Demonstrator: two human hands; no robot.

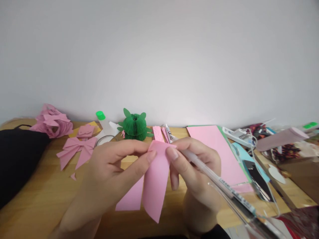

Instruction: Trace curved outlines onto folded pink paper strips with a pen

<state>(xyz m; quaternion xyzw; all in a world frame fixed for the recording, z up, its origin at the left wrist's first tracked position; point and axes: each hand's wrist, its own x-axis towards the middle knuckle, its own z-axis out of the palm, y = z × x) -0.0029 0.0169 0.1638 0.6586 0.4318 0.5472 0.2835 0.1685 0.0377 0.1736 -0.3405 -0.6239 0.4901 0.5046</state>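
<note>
A folded pink paper strip [154, 179] hangs with two tails pointing down, held up over the wooden table [45, 196]. My left hand [112, 172] pinches its top fold from the left with thumb and forefinger. My right hand [194, 169] pinches the same fold from the right and also grips a clear pen [219, 182] that slants down to the right. Both hands are closed.
Finished pink paper bows [77, 149] and a pink paper heap [53, 122] lie at the left, beside a black bag [17, 159]. A green honeycomb paper ornament [134, 126], a green-capped glue bottle [103, 121], a pink sheet [219, 149], scissors [256, 179] and clutter sit behind and right.
</note>
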